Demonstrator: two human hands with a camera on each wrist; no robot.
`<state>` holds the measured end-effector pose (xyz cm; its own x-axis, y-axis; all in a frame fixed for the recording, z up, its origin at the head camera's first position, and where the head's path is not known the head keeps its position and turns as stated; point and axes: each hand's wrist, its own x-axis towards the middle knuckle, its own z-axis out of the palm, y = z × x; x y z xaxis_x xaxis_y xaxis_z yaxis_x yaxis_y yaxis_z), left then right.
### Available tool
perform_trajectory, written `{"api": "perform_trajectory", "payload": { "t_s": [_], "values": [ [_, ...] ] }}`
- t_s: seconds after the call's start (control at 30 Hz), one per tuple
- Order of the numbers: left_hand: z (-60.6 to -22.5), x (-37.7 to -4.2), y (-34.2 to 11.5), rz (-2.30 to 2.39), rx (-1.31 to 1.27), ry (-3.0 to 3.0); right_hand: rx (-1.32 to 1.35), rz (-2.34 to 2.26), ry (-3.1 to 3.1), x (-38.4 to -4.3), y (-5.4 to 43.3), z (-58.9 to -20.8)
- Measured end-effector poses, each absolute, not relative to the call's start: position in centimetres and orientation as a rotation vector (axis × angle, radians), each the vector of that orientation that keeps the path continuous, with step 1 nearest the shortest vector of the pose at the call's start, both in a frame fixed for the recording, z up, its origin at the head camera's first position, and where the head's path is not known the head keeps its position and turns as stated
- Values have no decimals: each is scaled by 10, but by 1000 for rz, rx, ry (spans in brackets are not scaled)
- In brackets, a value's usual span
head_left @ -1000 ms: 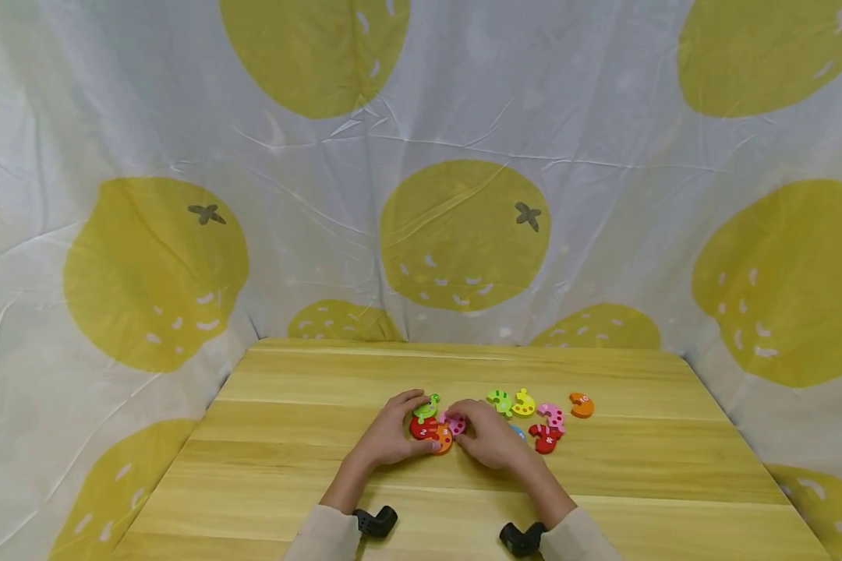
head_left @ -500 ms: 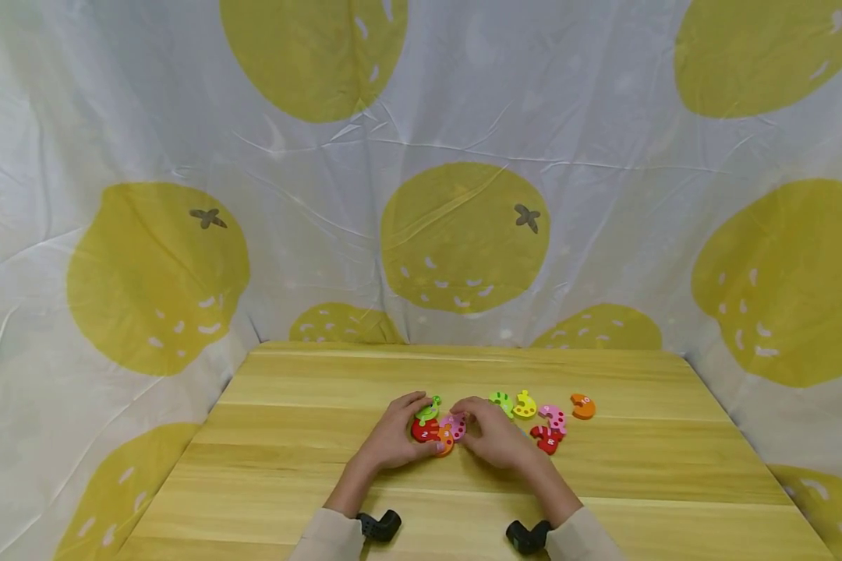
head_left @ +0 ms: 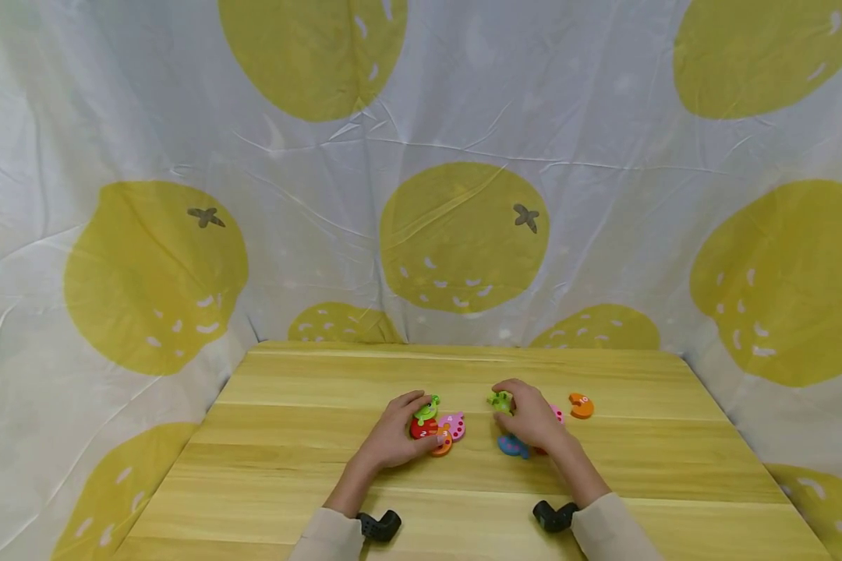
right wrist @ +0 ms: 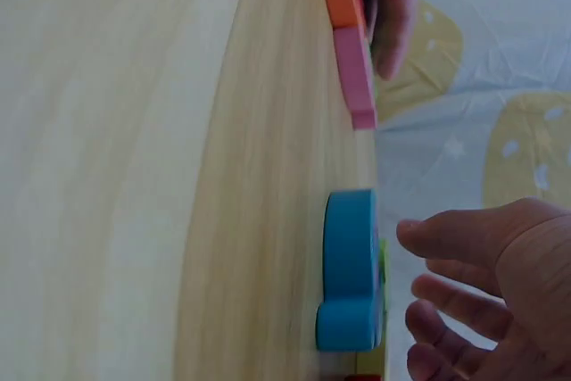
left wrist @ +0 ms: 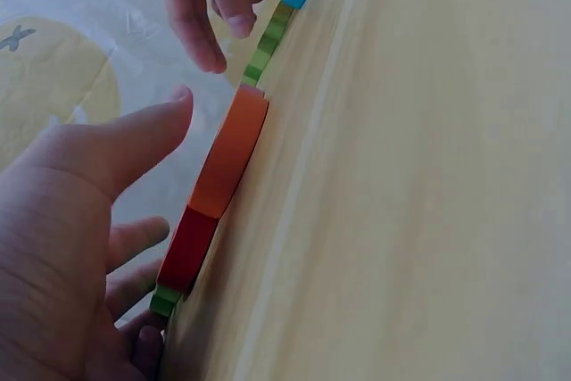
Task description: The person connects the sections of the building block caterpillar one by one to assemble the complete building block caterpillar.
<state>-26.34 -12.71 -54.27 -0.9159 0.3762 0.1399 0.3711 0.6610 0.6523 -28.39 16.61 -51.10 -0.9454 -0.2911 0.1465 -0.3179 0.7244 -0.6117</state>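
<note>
Rightward across the lower middle of the head view, the right hand [head_left: 532, 415] has shifted off the pink piece marked 4 [head_left: 454, 425] to a green piece [head_left: 500, 402], uncovering a blue piece [head_left: 511, 446] below it, while the left hand [head_left: 393, 438] has stayed put. Thumb and fingers of the right hand stand parted about the green piece; the right wrist view shows them loosely bent and apart from the pieces in sight, so nothing looks gripped. At lower centre, the left hand borders a joined cluster: the green head piece [head_left: 427, 410] at its top, the red piece marked 2 [head_left: 422, 430], the orange piece marked 3 [head_left: 443, 446] and the pink one at its right. Its fingers lie beside the head and its thumb by the orange edge, spread rather than clenched, probably to keep the cluster from sliding on the bench [head_left: 288, 436]. Tabs sit against notches there, which likely explains the bunched layout. Further right, partly behind the right hand, lie a second pink piece [head_left: 558, 413] and, uncovered, the orange piece marked 10 [head_left: 582, 406].
</note>
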Motion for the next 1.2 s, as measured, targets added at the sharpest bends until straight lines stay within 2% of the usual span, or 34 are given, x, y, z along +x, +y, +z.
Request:
{"api": "perform_trajectory", "payload": {
  "t_s": [0.53, 1.2],
  "values": [
    [-540, -267, -128, 1137, 591, 2833, 464, 971, -2941, -292, 170, -521],
    [-544, -265, -126, 1135, 630, 2829, 498, 1107, -2867, -276, 174, -514]
  ]
}}
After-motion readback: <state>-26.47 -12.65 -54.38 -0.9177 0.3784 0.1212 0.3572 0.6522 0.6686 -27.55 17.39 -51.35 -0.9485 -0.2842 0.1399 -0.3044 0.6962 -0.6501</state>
